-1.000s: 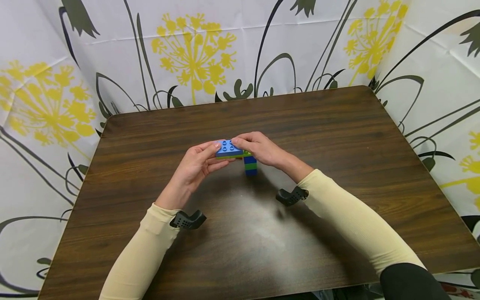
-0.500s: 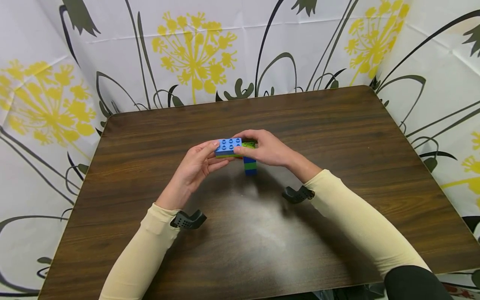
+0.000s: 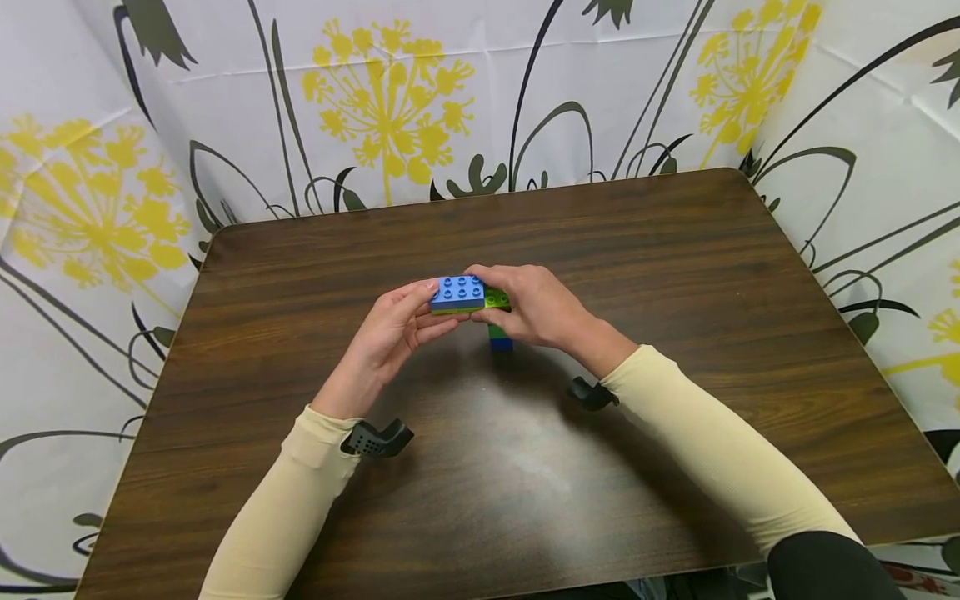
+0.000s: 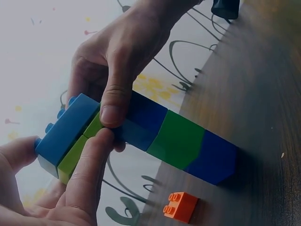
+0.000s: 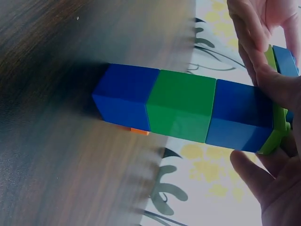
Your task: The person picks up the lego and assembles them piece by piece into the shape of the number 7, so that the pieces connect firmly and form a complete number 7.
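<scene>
A tower of dark blue, green and dark blue bricks (image 5: 181, 106) stands upright on the table. Across its top lies a thin lime green layer (image 3: 496, 297), jutting out to the left. A light blue brick (image 3: 457, 292) with studs sits on that overhanging part. My left hand (image 3: 390, 329) pinches the light blue brick and the lime layer, thumb above and fingers underneath. With thumb in front and fingers behind, my right hand (image 3: 543, 304) grips the lime layer at the tower's top. In the left wrist view its thumb (image 4: 113, 110) also overlaps the upper dark blue brick.
An orange brick (image 4: 181, 207) rests on the table behind the tower, hidden in the head view. The brown wooden table (image 3: 300, 275) backs onto a white cloth (image 3: 247, 108) with yellow flower prints.
My right hand has moved off the light blue brick's studs and down to the right, onto the lime layer's end over the tower. My left hand keeps its hold.
</scene>
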`<action>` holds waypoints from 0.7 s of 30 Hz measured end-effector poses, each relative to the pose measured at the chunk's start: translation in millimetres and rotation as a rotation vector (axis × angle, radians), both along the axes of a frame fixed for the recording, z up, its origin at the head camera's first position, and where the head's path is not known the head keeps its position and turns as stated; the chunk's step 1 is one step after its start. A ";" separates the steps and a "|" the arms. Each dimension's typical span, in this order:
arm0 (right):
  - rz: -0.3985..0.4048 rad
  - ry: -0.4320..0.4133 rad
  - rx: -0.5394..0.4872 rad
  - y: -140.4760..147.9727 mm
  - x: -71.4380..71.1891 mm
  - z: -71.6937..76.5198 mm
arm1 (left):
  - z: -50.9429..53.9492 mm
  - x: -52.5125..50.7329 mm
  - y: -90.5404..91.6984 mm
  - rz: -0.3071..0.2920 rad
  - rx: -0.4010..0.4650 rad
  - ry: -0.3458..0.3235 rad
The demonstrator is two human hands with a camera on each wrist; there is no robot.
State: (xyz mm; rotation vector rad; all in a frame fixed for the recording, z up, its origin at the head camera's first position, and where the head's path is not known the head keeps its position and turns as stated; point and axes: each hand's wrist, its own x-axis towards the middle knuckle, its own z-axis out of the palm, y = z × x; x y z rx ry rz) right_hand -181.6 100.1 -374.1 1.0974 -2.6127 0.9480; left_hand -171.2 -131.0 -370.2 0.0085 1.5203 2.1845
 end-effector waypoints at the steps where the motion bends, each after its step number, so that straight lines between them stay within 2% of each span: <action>1: 0.003 0.007 -0.002 0.0 -0.4 -0.2 | -0.2 -0.1 0.0 0.000 0.003 0.001; 8: 0.009 0.006 -0.015 0.4 -2.2 -0.5 | -0.8 0.1 0.3 0.001 0.022 0.007; 21: -0.009 -0.017 0.019 0.5 -0.1 -2.2 | -3.6 -0.1 2.3 0.008 0.008 0.031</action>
